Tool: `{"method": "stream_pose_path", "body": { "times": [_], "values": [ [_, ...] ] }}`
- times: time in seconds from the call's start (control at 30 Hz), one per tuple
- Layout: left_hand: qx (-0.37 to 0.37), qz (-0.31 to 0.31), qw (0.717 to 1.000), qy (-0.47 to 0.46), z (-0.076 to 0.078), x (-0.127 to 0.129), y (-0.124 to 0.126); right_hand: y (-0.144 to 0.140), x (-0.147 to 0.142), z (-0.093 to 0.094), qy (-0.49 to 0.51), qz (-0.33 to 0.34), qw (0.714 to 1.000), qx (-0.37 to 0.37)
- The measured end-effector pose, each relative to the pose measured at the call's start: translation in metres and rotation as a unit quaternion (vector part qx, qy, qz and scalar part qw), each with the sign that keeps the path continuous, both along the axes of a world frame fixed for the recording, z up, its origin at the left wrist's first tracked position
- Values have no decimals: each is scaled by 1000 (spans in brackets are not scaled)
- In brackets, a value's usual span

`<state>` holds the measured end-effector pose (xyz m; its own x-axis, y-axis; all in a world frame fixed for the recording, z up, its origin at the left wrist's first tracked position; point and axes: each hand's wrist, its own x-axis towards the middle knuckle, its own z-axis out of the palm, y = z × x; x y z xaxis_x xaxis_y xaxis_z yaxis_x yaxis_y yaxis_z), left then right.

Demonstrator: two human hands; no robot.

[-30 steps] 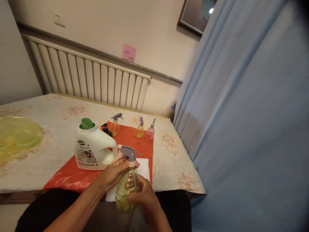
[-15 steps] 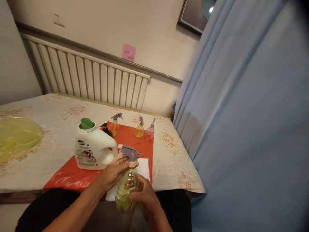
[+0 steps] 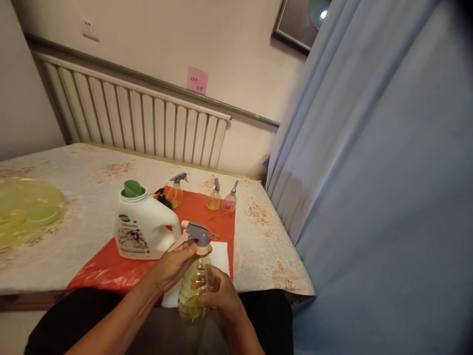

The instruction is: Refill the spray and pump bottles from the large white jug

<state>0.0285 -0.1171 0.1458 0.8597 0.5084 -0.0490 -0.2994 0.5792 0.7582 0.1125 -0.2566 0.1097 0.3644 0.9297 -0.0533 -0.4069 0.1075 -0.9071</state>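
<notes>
I hold a clear ribbed spray bottle (image 3: 192, 291) with yellowish liquid upright over my lap, just in front of the table edge. My right hand (image 3: 220, 297) wraps its body from the right. My left hand (image 3: 170, 266) grips the neck under the grey and pink trigger head (image 3: 197, 234). Behind it, a white detergent jug (image 3: 142, 228) with a green funnel in its mouth stands on an orange plastic sheet (image 3: 111, 268).
Three small spray bottles (image 3: 213, 196) and a black pump bottle (image 3: 161, 196) stand at the sheet's far end. A white cloth (image 3: 220, 256) lies near the table edge. Yellow plastic (image 3: 27, 209) lies at the left. A blue curtain (image 3: 369, 187) hangs on the right, a radiator behind.
The bottle and both hands have shifted very slightly; the trigger head has turned a little. Nothing else has moved.
</notes>
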Motion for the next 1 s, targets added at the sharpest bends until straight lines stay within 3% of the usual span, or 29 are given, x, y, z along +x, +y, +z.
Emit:
{"method": "stream_pose_path", "body": {
  "times": [0.43, 0.7, 0.87, 1.0],
  "values": [
    [11, -13, 1000, -10, 0, 2, -1, 0, 1, 0, 5, -8, 1000, -4],
    [37, 21, 999, 25, 4, 4, -5, 2, 0, -3, -12, 10, 1000, 12],
    [49, 22, 998, 20, -9, 3, 1, 5, 5, -16, -25, -1, 1000, 13],
    [112, 61, 991, 49, -30, 0, 12, 9, 27, -31, -29, -45, 999, 6]
  ]
}}
